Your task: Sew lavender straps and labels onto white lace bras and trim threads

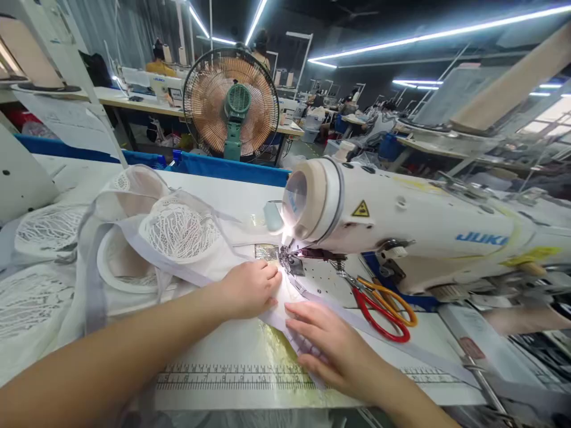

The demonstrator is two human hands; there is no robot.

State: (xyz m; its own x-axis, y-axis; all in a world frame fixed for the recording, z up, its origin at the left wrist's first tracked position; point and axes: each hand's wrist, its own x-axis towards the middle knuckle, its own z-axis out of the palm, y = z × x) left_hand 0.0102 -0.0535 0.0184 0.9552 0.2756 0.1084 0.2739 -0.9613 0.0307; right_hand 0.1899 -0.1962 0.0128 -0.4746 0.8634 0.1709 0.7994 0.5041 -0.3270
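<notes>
A white lace bra (181, 229) with pale lilac-grey edging lies across the sewing machine's bed, its edge running under the lit presser foot (285, 257). Just in front of the foot, my left hand (250, 289) has its fingers curled down onto the fabric, gripping it. My right hand (332, 351) lies on the strip nearer the table edge, fingers stretched and apart, pressing the cloth flat. A pale elastic band (357, 319) trails from the foot to the right, passing beside my right hand. What sits beneath my left fingers is hidden.
The JUKI sewing machine (428, 226) fills the right side. Red- and orange-handled scissors (386, 309) lie beside its bed. A printed ruler (218, 377) runs along the front edge. More lace cups (38, 297) pile up at left. Beyond the blue trough (227, 168) stands a fan (232, 104).
</notes>
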